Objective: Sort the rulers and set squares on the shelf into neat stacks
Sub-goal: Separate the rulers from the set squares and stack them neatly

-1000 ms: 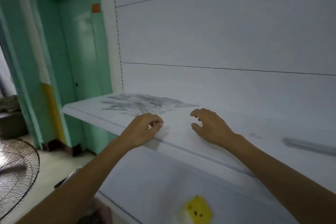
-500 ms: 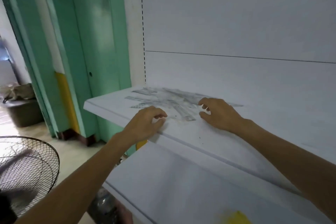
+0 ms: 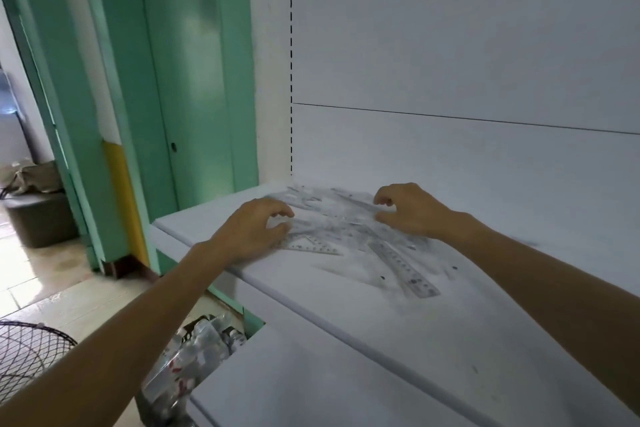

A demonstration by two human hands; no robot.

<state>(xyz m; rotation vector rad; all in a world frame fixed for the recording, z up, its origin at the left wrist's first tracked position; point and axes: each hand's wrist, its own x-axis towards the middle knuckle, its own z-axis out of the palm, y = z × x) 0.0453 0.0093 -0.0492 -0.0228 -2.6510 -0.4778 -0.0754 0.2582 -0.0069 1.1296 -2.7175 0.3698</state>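
Item: clear rulers and set squares, one loose heap at the shelf left end, unsorted. Flanking it: left hand, right hand, fingers curled, likely to rake pieces together; actual grip cannot be told.

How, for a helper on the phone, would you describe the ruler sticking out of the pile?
On the white shelf right of the green door lies a clear plastic pile. Only the long straight ruler juts toward the front edge.
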